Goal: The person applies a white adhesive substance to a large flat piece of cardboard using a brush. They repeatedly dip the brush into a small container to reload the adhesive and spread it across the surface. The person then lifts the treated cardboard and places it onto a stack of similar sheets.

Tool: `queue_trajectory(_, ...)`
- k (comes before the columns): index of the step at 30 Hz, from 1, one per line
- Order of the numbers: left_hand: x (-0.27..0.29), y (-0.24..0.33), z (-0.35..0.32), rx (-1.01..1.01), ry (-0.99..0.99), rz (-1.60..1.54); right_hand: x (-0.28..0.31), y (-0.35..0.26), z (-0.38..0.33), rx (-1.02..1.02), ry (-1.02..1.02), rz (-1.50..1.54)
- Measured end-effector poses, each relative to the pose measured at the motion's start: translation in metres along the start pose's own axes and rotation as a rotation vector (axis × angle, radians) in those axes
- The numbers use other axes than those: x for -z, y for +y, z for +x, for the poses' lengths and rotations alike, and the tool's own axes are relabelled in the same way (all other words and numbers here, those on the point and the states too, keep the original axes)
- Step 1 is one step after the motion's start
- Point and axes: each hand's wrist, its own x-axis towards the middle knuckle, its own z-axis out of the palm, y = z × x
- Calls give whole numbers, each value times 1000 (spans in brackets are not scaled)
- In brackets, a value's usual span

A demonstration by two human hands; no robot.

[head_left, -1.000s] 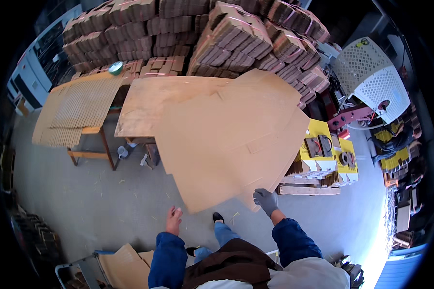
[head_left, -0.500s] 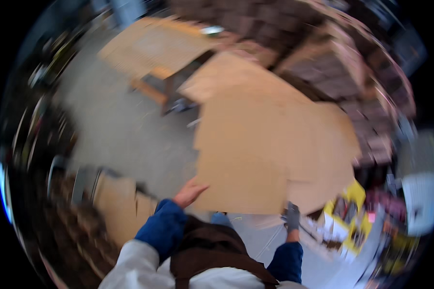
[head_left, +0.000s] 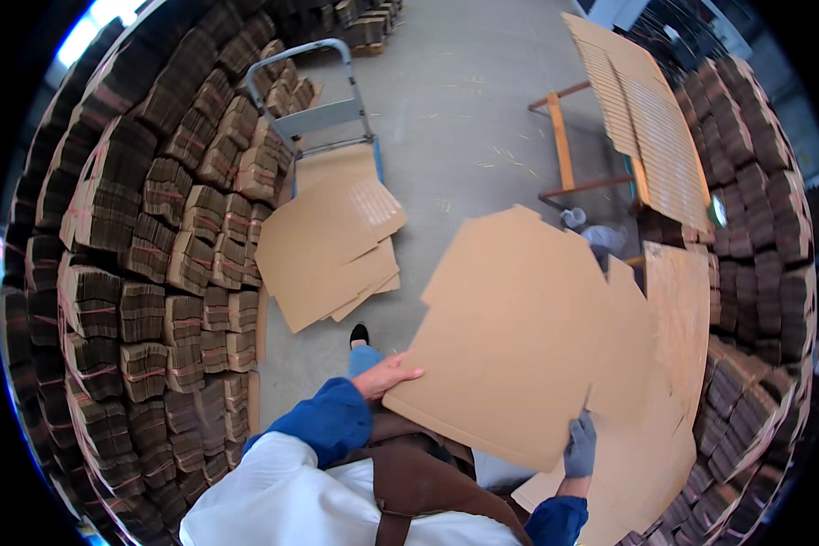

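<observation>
I hold a large flat cardboard sheet (head_left: 528,337) in front of me, tilted and lifted off the stack. My left hand (head_left: 384,376), bare, grips its near left edge. My right hand (head_left: 580,444), in a grey glove, grips its near right edge. Under and to the right of the sheet lies a stack of similar cardboard sheets (head_left: 678,364) on a table. To the left on the floor, a blue hand cart (head_left: 323,118) carries a pile of flat cardboard sheets (head_left: 332,246).
Walls of bundled folded cartons (head_left: 155,237) rise on the left, and more bundles (head_left: 764,227) on the right. A wooden-legged table (head_left: 564,146) holds slotted cardboard sheets (head_left: 646,109) at upper right. Grey concrete floor (head_left: 455,100) lies ahead. My foot (head_left: 359,335) shows below.
I have turned to the left with the sheet lifted off the table stack. The cart and the carton wall have come into view, and the table has swung to the right.
</observation>
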Motion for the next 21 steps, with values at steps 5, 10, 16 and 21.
queue_trajectory(5,173,-35,-60,-60,255,-296,-183,40,123,-403,-293,71)
queue_trajectory(10,326,-66,-116,-113,558,-492,-438,52,223,-201,-579,-198)
queue_trajectory(16,464,-118,-114,-275,841,-630,-665,88,291,-253,-808,-233)
queue_trajectory(21,533,-133,-89,-331,868,-663,-746,138,305,-252,-827,-431)
